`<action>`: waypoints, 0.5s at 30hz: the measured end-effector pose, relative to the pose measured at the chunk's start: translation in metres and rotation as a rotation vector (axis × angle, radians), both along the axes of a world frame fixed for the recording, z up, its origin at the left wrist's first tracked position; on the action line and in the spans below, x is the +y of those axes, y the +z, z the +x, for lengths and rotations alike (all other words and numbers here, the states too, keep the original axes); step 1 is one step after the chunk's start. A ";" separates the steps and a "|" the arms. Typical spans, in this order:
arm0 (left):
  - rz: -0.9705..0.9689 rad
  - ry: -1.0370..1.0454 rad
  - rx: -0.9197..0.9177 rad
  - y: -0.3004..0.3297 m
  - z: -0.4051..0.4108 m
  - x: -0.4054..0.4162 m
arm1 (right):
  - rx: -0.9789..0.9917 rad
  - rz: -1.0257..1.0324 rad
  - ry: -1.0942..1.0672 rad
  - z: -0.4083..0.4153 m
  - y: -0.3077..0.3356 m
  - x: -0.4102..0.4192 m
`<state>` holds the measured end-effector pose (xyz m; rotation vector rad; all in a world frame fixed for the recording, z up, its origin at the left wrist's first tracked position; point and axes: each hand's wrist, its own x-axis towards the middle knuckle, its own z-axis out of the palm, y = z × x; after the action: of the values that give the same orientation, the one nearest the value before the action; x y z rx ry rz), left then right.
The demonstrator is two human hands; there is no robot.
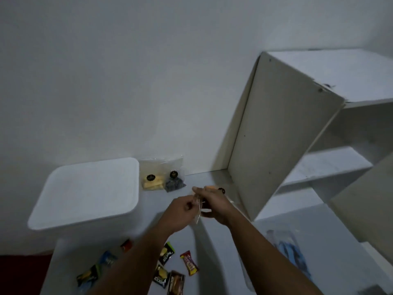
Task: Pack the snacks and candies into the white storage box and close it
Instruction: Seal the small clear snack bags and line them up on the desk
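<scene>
Clear plastic of a snack bag [198,206] is pinched between both hands above the white table [214,248]: the left hand [180,211] is curled closed on its edge, the right hand [214,204] is wrapped around it. Its contents are largely hidden; only an orange patch shows. The white storage box [85,194] stands lidded at left, apart. Wrapped candies [189,262] lie near the bottom edge, some covered by the forearms.
</scene>
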<state>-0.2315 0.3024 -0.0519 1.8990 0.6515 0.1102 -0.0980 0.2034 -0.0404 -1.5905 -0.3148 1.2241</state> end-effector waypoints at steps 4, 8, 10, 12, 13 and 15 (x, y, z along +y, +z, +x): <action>-0.108 0.059 -0.031 0.019 -0.055 -0.027 | -0.029 0.131 -0.046 -0.063 0.009 -0.037; -0.203 0.141 -0.025 0.029 -0.112 -0.050 | -0.188 0.199 -0.043 -0.125 0.012 -0.070; -0.182 0.154 0.000 0.030 -0.141 -0.062 | -0.305 0.194 -0.003 -0.153 0.014 -0.082; -0.157 0.167 0.030 0.033 -0.166 -0.073 | -0.439 0.176 0.027 -0.177 0.015 -0.090; -0.149 0.173 0.051 0.034 -0.177 -0.077 | -0.514 0.152 0.037 -0.187 0.015 -0.093; -0.116 0.188 0.106 0.036 -0.195 -0.084 | -0.652 0.081 0.044 -0.206 0.012 -0.097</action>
<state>-0.4261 0.2181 -0.0158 1.7384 0.8899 0.0901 -0.3041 0.1063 -0.0280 -1.8845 -0.8029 0.6798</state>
